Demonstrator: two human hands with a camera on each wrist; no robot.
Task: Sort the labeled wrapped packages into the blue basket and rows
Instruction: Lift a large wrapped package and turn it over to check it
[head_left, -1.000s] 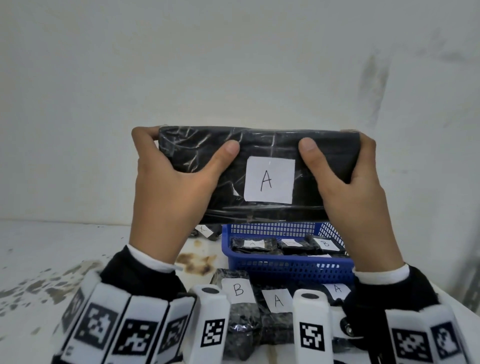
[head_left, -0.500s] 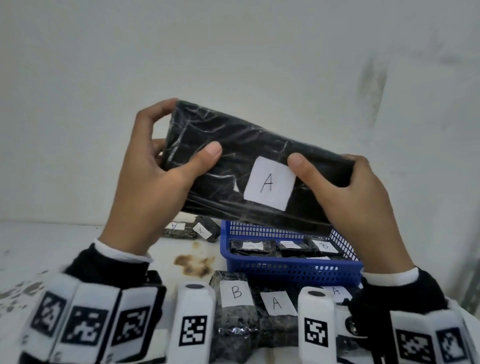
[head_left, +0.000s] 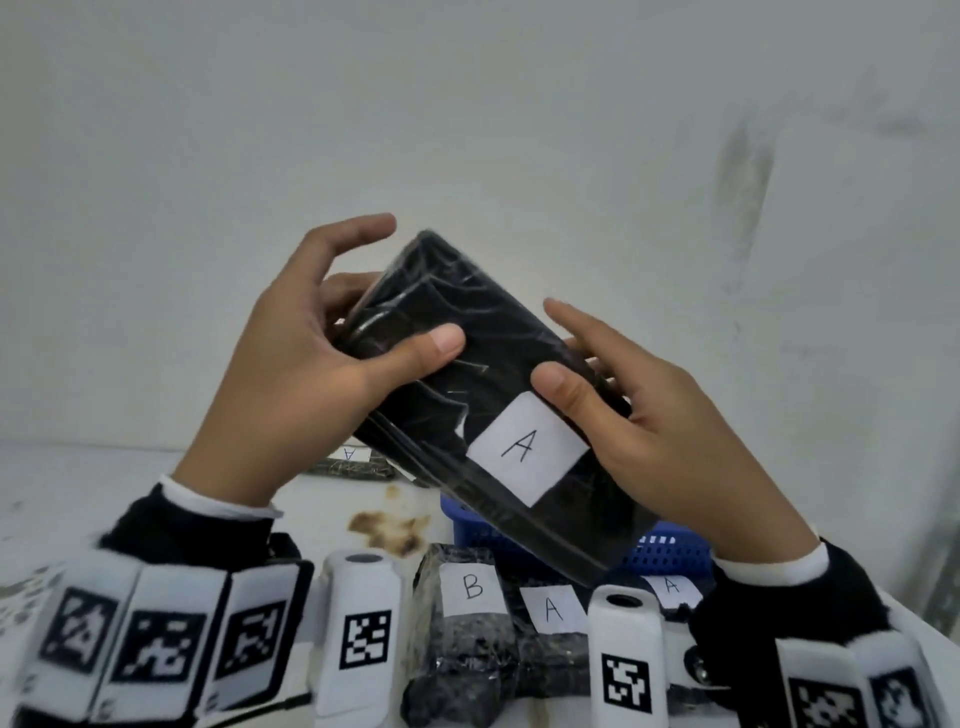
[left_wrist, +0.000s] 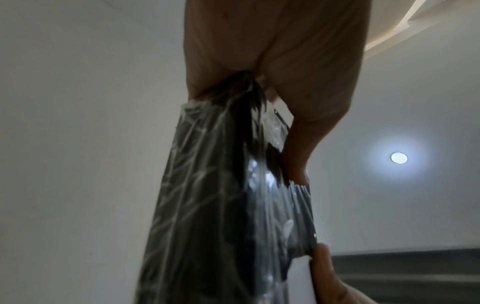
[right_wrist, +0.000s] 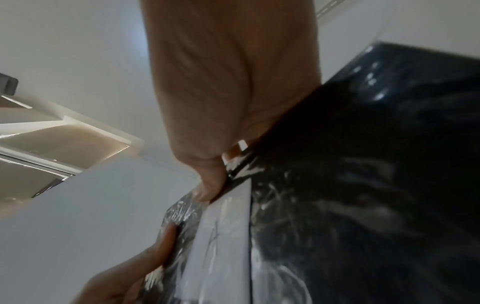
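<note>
A flat black wrapped package (head_left: 467, 358) with a white label marked A (head_left: 527, 448) is held up in front of me, tilted with its far end up-left. My left hand (head_left: 311, 374) grips its upper end, thumb on the front face. My right hand (head_left: 649, 415) holds the lower right edge, thumb pressed just above the label, index finger straight. The blue basket (head_left: 660, 553) sits on the table behind and below, mostly hidden by the package. In the left wrist view the package (left_wrist: 221, 205) hangs below the palm; in the right wrist view the package (right_wrist: 363, 185) fills the right side.
On the white table (head_left: 78, 493) near me lie wrapped packages labelled B (head_left: 470, 587), A (head_left: 553, 608) and A (head_left: 672, 586). Another A package (head_left: 353, 462) lies further back, left of the basket. A brown stain (head_left: 389, 527) marks the table. A white wall stands behind.
The package has turned from level to steeply tilted, its left end up and right end lowered towards the basket. Both hands shifted their hold; the right hand dropped.
</note>
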